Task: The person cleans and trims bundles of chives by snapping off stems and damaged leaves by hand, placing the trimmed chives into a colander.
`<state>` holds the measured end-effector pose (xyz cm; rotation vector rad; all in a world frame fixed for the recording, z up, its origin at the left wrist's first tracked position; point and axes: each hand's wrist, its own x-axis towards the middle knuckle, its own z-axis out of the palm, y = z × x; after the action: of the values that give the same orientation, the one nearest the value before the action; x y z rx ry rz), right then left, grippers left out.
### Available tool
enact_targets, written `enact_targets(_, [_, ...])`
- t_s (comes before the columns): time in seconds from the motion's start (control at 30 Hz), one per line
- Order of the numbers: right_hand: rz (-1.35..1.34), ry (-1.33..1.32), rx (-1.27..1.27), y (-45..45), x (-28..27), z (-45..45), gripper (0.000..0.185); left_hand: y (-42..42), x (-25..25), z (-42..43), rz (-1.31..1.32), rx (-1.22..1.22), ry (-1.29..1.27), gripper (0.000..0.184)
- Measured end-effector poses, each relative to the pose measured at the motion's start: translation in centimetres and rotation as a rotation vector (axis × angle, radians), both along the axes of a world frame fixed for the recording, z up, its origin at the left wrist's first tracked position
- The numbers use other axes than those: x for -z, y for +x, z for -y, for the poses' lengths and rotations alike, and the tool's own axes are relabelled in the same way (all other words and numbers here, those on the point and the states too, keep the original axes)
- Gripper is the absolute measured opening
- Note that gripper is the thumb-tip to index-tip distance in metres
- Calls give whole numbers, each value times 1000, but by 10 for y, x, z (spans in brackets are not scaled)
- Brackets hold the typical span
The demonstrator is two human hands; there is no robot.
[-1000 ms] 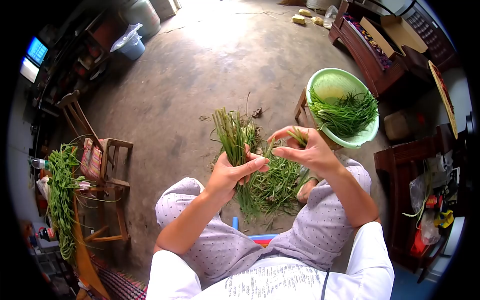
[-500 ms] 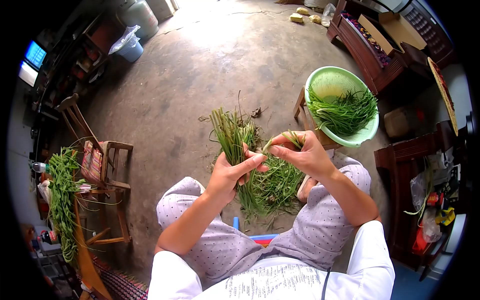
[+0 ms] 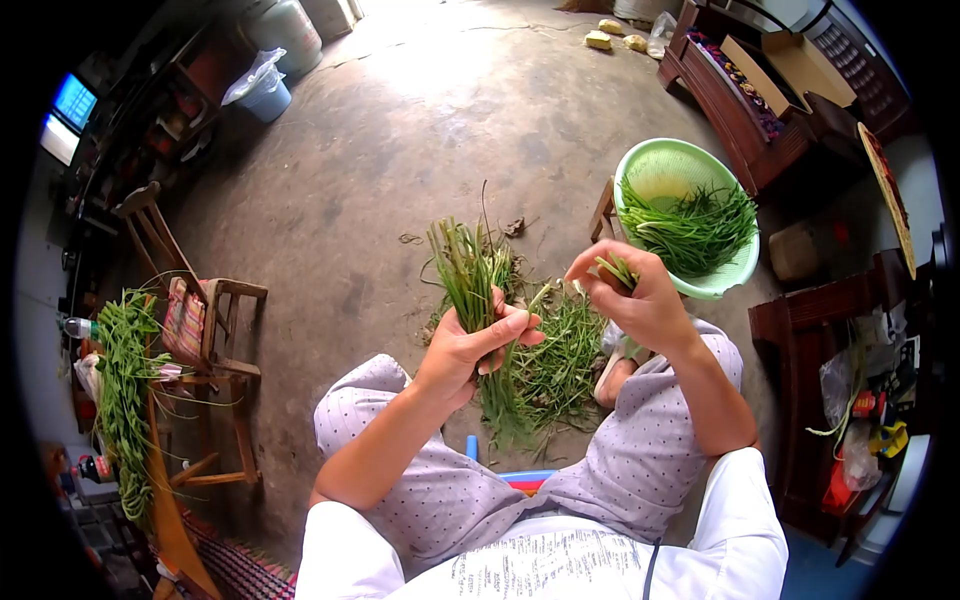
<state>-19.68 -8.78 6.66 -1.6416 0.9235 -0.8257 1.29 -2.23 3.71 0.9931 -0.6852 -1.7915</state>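
A bunch of long green chives (image 3: 461, 272) stands upright in my left hand (image 3: 462, 352), its fingers wrapped round the stems. One single chive stalk (image 3: 539, 297) is pinched between that hand's thumb and forefinger. My right hand (image 3: 648, 308) is raised to the right, apart from the left, with a few short chive stems (image 3: 617, 270) held in its curled fingers; its thumb and forefinger grip nothing visible. Below both hands a loose pile of chives (image 3: 565, 365) lies on the floor between my feet. More chives (image 3: 690, 232) lie in a light green colander (image 3: 655, 158) beyond my right hand.
The colander rests on a wooden stool (image 3: 602, 212). At left, a wooden chair (image 3: 225, 325) stands near a heap of leafy greens (image 3: 125, 400). A blue bin (image 3: 265, 100) with a plastic liner is at the far left. Dark wooden furniture (image 3: 790, 340) borders the right side.
My right hand has moved away from the left, up and to the right. Its thumb and forefinger have let go of the single stalk, which stays in my left hand.
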Motion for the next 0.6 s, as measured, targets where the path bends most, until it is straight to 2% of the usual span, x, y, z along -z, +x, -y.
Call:
enact_targets(0.1, [23, 105, -66, 2, -12, -6, 13, -1, -1, 0, -2, -5, 4, 25])
enact_targets(0.23, [-71, 3, -116, 10, -8, -11, 17, -2, 1, 1, -3, -6, 6, 24])
enact_targets(0.3, [18, 101, -148, 16, 12, -14, 18, -2, 5, 1, 12, 46, -32, 23])
enact_targets(0.37, [319, 100, -126, 24, 25, -16, 14, -5, 5, 2, 6, 54, -43, 23])
enact_targets(0.4, [190, 1, -86, 18, 21, -13, 18, -6, 5, 2, -2, 60, -55, 23])
enact_targets(0.43, [190, 0, -88, 14, 15, -10, 18, -6, 4, 2, -2, 59, -56, 23])
enact_targets(0.5, [326, 126, 87, 9, 5, -6, 20, -6, 3, 2, 27, 71, -124, 21])
enact_targets(0.57, [419, 75, 120, 12, 4, -2, 19, -5, 6, 0, 29, 94, -138, 18])
enact_targets(0.6, [450, 144, 86, 9, 6, 0, 19, -5, 7, 0, 31, 118, -150, 15])
